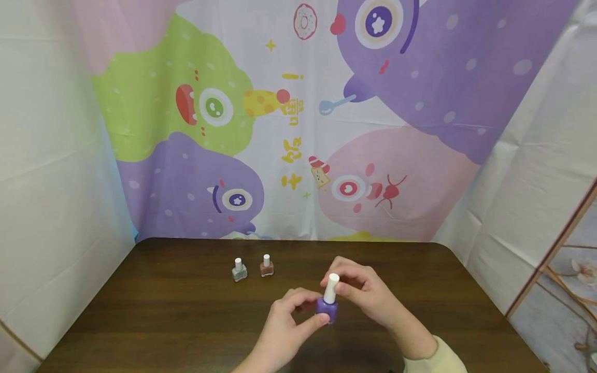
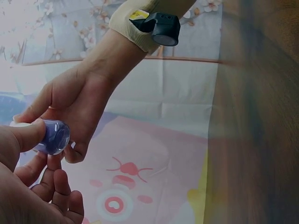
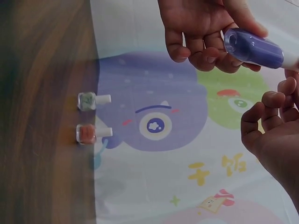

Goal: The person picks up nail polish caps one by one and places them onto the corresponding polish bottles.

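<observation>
A bottle of purple nail polish (image 1: 327, 309) with a tall white cap (image 1: 331, 289) is held up above the table, tilted slightly. My left hand (image 1: 290, 322) pinches the glass body between thumb and fingers. The thumb and fingers of my right hand (image 1: 366, 290) pinch the white cap, which sits on the bottle. From the left wrist, the bottle's base (image 2: 60, 138) faces the camera and the left thumb covers part of the glass. In the right wrist view, the purple bottle (image 3: 254, 48) lies between both hands, its cap cut off by the frame's edge.
Two more nail polish bottles stand upright toward the back of the dark wooden table (image 1: 186, 311): a pale glittery one (image 1: 239, 271) and a brownish-pink one (image 1: 267, 267). Behind the table hangs a cartoon-print curtain (image 1: 289, 217), with pale cloth at both sides.
</observation>
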`<state>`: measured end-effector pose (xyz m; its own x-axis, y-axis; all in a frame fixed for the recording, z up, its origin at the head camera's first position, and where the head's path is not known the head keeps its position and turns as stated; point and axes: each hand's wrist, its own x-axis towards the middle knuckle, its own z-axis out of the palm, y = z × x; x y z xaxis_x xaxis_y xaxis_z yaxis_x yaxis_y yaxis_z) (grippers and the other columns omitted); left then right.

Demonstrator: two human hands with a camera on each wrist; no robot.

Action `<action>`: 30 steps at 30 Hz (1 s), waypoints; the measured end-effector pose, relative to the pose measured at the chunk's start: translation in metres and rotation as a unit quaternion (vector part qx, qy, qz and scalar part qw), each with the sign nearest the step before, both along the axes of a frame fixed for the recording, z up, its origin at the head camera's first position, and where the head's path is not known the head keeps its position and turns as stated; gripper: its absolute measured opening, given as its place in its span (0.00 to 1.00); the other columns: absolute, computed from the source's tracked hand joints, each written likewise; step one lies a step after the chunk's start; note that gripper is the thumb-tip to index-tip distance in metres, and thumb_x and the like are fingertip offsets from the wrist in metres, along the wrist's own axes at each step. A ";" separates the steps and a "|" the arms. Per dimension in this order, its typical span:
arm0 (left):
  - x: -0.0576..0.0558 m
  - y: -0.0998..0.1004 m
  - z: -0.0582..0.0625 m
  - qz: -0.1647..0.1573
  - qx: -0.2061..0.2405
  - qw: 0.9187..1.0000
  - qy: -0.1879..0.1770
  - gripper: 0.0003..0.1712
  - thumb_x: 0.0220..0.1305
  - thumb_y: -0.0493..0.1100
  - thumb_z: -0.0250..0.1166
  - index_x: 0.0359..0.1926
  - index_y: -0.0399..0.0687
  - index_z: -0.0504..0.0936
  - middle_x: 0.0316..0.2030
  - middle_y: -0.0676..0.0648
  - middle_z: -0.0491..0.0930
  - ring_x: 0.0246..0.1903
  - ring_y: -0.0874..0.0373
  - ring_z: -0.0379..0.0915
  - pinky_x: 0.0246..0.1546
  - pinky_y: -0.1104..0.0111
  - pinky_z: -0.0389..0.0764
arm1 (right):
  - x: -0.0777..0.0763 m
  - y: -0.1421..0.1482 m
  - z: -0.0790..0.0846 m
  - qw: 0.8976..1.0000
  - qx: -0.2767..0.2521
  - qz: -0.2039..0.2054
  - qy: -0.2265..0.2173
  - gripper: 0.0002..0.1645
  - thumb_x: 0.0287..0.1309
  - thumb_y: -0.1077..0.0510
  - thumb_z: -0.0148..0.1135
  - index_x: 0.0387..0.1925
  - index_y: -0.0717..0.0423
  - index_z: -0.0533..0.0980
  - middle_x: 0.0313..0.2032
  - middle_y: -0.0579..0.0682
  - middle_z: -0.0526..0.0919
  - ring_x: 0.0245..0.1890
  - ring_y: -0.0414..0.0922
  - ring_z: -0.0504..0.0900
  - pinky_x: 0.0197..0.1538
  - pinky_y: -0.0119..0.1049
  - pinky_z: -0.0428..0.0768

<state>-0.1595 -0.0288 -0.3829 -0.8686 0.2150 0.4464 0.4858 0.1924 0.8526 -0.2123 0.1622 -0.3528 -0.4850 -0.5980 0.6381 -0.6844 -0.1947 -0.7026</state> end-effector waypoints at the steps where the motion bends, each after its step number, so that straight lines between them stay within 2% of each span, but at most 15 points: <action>1: 0.000 0.000 0.000 0.001 0.001 1.000 -0.001 0.12 0.52 0.47 0.71 0.39 0.54 0.83 0.34 0.57 0.80 0.37 0.60 0.72 0.41 0.69 0.72 | 0.000 0.000 0.000 1.000 -0.002 -0.002 -0.001 0.09 0.65 0.66 0.52 0.43 0.59 0.78 0.36 0.50 0.75 0.40 0.41 0.74 0.39 0.35 0.77; 9: -0.001 0.000 -0.001 0.009 0.009 1.000 -0.003 0.12 0.51 0.47 0.72 0.38 0.55 0.83 0.34 0.57 0.80 0.37 0.60 0.72 0.41 0.69 0.73 | 0.000 -0.003 -0.002 1.000 -0.010 -0.025 -0.015 0.07 0.62 0.65 0.56 0.40 0.59 0.78 0.35 0.49 0.76 0.38 0.41 0.74 0.36 0.34 0.76; 14: -0.001 0.000 -0.001 0.015 0.014 1.000 -0.008 0.12 0.50 0.47 0.72 0.38 0.57 0.83 0.34 0.58 0.80 0.38 0.61 0.72 0.42 0.69 0.73 | 0.002 -0.004 -0.002 0.998 -0.017 -0.046 -0.034 0.05 0.60 0.65 0.59 0.37 0.64 0.77 0.33 0.49 0.76 0.36 0.38 0.74 0.34 0.32 0.75; 18: -0.001 0.000 -0.001 0.025 0.012 1.000 -0.004 0.12 0.50 0.47 0.73 0.37 0.58 0.83 0.33 0.59 0.80 0.38 0.62 0.71 0.42 0.69 0.73 | 0.004 -0.006 -0.002 0.996 -0.025 -0.063 -0.051 0.07 0.59 0.64 0.61 0.34 0.68 0.76 0.33 0.51 0.76 0.35 0.37 0.74 0.34 0.31 0.75; 24: -0.002 0.001 -0.002 0.041 0.014 0.999 0.011 0.12 0.48 0.46 0.74 0.35 0.59 0.83 0.32 0.61 0.79 0.37 0.61 0.72 0.41 0.69 0.73 | 0.005 -0.009 -0.002 0.994 -0.035 -0.092 -0.051 0.06 0.56 0.63 0.64 0.31 0.62 0.76 0.30 0.49 0.74 0.32 0.35 0.71 0.32 0.30 0.72; 30: -0.001 0.002 -0.002 0.057 0.014 0.998 0.014 0.13 0.46 0.46 0.75 0.34 0.61 0.82 0.32 0.61 0.77 0.36 0.61 0.71 0.41 0.71 0.72 | 0.006 -0.011 -0.001 0.990 -0.027 -0.132 -0.042 0.07 0.50 0.68 0.68 0.29 0.59 0.76 0.27 0.49 0.71 0.30 0.37 0.70 0.31 0.31 0.72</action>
<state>-0.1601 -0.0267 -0.3851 -0.8736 0.1029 0.4756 0.4862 0.2239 0.8447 -0.2059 0.1513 -0.3537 -0.6732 -0.4082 0.6166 -0.6559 -0.0557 -0.7528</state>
